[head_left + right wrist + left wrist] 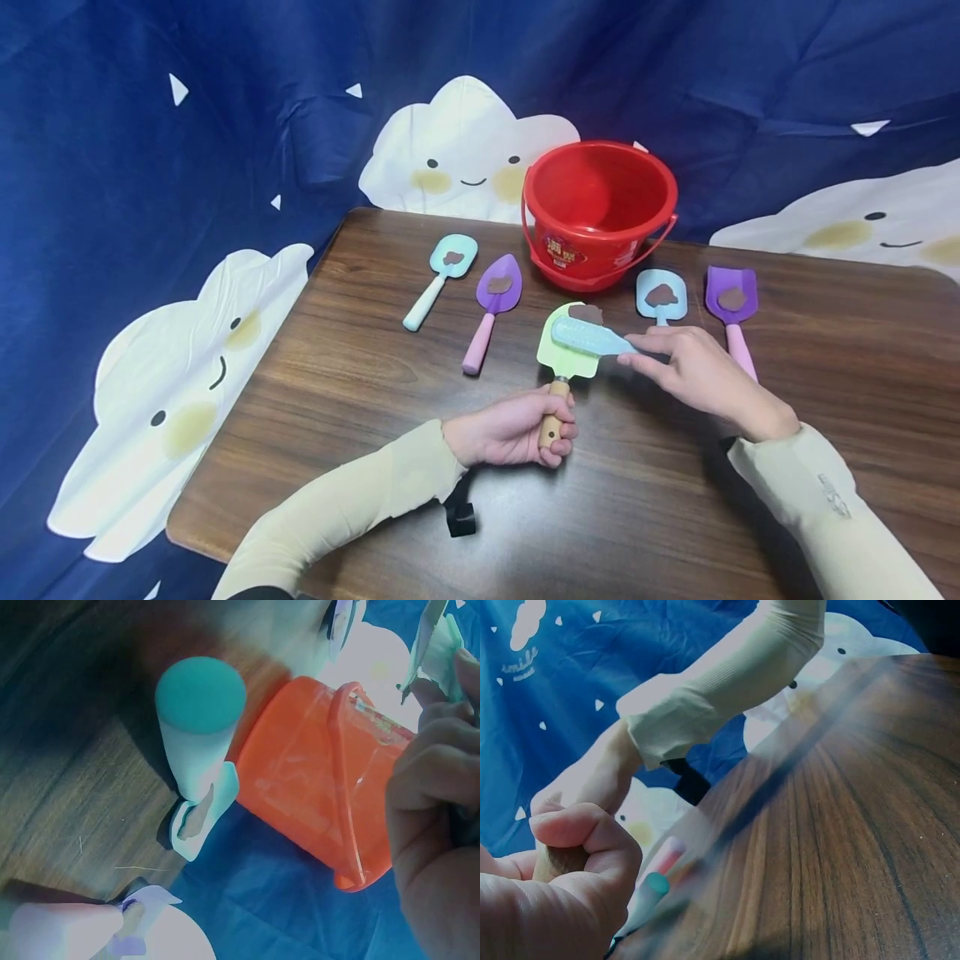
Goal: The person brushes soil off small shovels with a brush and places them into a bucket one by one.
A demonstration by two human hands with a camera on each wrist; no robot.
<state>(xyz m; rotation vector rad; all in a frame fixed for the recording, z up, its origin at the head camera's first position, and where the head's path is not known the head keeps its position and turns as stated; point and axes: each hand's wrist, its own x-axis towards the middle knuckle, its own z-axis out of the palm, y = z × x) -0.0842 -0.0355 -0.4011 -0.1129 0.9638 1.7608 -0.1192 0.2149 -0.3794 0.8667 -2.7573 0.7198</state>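
Note:
My left hand (525,427) grips the wooden handle (553,417) of a toy shovel with a pale green blade (567,362). A brown patch (586,313) shows at the blade's upper right edge. In my right hand (693,371), a light blue, flat, tapered piece (588,336), maybe a folded cloth, is pinched between thumb and fingers. It lies across the green blade and covers part of it. In the left wrist view, the left hand (577,885) wraps the handle. The right wrist view has the right hand (442,780) at its right edge.
A red bucket (592,262) stands at the back. Left of it lie a light blue shovel (426,302) and a purple trowel (480,343). To its right are another blue shovel (647,282) and a purple shovel (738,350). Brown patches mark their blades. Blue cloud-print cloth hangs behind the wooden table.

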